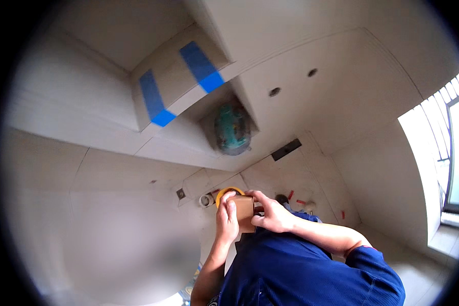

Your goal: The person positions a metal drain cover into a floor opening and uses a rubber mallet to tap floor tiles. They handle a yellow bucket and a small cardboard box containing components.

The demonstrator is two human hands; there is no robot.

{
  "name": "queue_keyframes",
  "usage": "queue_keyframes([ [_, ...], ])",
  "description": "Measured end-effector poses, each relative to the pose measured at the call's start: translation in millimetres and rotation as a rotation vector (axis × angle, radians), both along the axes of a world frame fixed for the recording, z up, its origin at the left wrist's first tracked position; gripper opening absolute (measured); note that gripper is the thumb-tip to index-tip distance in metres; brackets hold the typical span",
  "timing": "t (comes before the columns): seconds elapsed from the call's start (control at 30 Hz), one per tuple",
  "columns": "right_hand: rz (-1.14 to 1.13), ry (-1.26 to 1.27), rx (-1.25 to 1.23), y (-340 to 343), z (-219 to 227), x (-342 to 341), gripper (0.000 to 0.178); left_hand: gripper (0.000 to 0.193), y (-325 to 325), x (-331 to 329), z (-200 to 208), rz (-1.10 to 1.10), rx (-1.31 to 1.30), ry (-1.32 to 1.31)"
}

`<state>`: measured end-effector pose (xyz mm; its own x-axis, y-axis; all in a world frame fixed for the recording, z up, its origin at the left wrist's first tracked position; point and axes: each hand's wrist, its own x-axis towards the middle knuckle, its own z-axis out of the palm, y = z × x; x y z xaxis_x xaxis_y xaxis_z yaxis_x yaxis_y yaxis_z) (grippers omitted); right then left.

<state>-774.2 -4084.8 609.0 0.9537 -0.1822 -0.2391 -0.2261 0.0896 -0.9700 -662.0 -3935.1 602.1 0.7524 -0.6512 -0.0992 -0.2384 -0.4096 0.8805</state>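
A small brown cardboard box [244,217] is held close in front of my body between both hands. My left hand [226,220] is closed on its left side, with the thumb lying along the near face. From the right, my right hand [273,215] grips the upper edge and side, its fingers bent round the box. Whether the box's far end is folded up or down is hidden. Just beyond the hands shows part of a yellow round rim [222,193], mostly covered by my fingers.
A white cylindrical container [206,200] stands beside the yellow rim. A teal, bulky object [231,130] sits in a wall recess. Blue tape strips [201,66] cross the ledge above. Red pieces [291,195] lie on the floor at right. A window [456,148] is far right.
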Motion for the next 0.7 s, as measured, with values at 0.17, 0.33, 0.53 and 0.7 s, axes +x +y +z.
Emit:
queue_keyframes([
  [0.17, 0.120, -0.085, -0.229, 2, -3, 17, 0.052, 0.045, 7, -1, 8, 0.113, 0.025, -0.083],
  [0.33, 0.259, -0.056, 0.059, -14, 5, 22, 0.058, 0.047, 24, 10, -19, 0.189, -0.206, 0.365],
  [0.53, 0.277, -0.020, 0.217, -11, 1, 27, 0.063, 0.049, 32, 10, -31, 0.209, -0.311, 0.482],
  [0.7, 0.267, -0.054, 0.205, -5, -11, 26, 0.067, 0.049, 38, 8, -38, 0.198, -0.244, 0.395],
])
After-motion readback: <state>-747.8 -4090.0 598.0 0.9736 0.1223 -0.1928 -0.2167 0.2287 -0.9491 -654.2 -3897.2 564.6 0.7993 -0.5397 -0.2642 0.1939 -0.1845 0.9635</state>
